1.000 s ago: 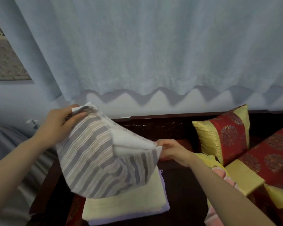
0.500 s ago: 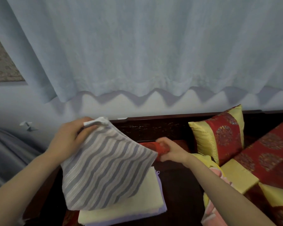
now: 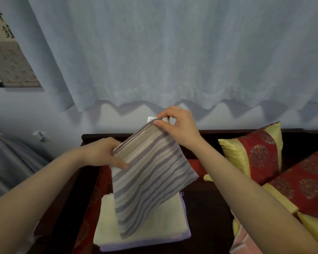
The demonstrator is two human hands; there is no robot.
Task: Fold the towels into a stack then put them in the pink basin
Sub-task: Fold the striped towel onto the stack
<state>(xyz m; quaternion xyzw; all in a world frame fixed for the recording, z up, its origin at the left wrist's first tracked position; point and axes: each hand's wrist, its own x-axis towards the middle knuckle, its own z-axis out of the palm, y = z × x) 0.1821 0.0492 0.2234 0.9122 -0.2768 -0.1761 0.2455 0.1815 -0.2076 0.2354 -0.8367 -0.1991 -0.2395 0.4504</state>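
Note:
A folded grey striped towel [image 3: 151, 180] hangs in the air, tilted, over the stack. My right hand [image 3: 178, 127] pinches its top corner, where a white tag shows. My left hand [image 3: 103, 154] grips its left edge, fingers wrapped under the fold. Below lies a folded cream towel [image 3: 154, 224] on top of a folded lilac towel [image 3: 147, 244], both on the dark wooden seat [image 3: 207, 217]. A pink object [image 3: 240, 241] shows at the lower right, mostly hidden by my right forearm; I cannot tell if it is the basin.
Red and yellow cushions [image 3: 255, 154] lie along the right side. A pale curtain [image 3: 173, 52] hangs behind the seat's dark backrest. A red cloth [image 3: 103, 182] lies under the stack. Grey fabric [image 3: 9, 162] sits at the far left.
My right hand rose from the towel's lower right corner to its top corner. My left hand slid down to the left edge. The towel is now folded narrower and hangs steeper.

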